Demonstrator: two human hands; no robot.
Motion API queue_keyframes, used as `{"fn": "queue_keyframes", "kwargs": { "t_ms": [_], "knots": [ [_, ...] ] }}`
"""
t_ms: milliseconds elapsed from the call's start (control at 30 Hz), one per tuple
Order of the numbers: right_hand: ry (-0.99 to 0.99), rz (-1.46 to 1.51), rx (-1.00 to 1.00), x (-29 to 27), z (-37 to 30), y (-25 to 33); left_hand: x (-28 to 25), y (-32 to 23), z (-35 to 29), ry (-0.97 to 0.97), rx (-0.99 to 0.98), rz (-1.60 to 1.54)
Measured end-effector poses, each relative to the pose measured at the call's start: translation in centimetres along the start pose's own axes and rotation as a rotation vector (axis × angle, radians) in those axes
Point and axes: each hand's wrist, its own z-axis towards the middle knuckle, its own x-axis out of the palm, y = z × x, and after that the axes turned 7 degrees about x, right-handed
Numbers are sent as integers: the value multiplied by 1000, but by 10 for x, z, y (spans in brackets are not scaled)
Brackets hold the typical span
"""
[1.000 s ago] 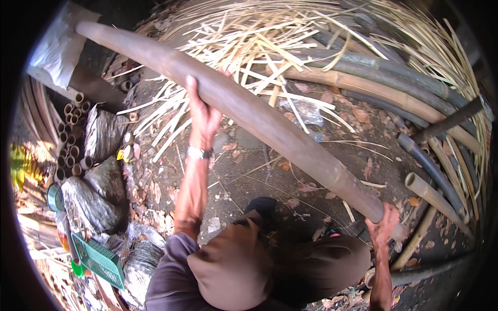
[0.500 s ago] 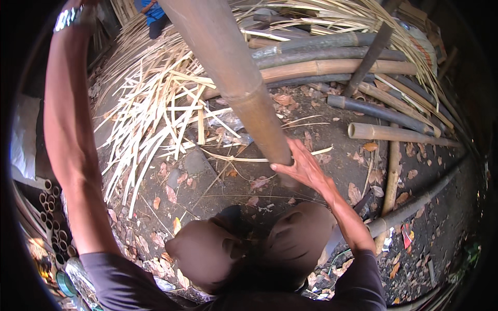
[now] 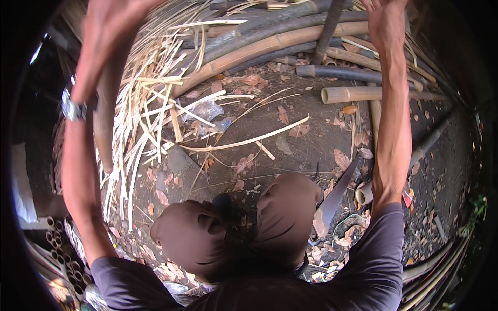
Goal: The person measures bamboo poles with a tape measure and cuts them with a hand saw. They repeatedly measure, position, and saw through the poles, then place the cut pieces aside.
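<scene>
My left hand [image 3: 116, 20], smeared by motion at the upper left edge, is on a thick brown bamboo pole [image 3: 105, 124]. The pole stands steeply beside my left forearm, partly hidden behind it, its lower end near the pale strips. A silvery watch is on my left wrist. My right hand [image 3: 385, 9] is raised at the top edge, cut off by the frame; its visible fingers are apart, and I see nothing in it. A saw blade [image 3: 340, 192] lies beside my right knee.
Pale bamboo strips [image 3: 142, 116] heap at the left. Bamboo poles [image 3: 270, 44] lie across the back, with a dark upright post [image 3: 329, 31] among them. A cut pole [image 3: 353, 94] lies at right. Short bamboo tubes [image 3: 57, 243] are stacked at lower left. Dry leaves and plastic [image 3: 205, 114] litter the ground.
The bamboo pole has swung from the middle to the left and stands steeper. My right hand has left its lower end and risen to the top right. My left hand has come into view.
</scene>
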Motion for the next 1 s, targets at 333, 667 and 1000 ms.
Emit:
{"fn": "queue_keyframes", "kwargs": {
  "t_ms": [333,667,1000],
  "knots": [
    [-548,633,314,-47,-162,-97,-7,108,-212,694,158,582],
    [117,818,1136,78,-387,-220,-125,261,-414,925,-326,943],
    [396,1121,1146,176,-531,-296,102,89,-337,1139,-117,-100]
  ]
}}
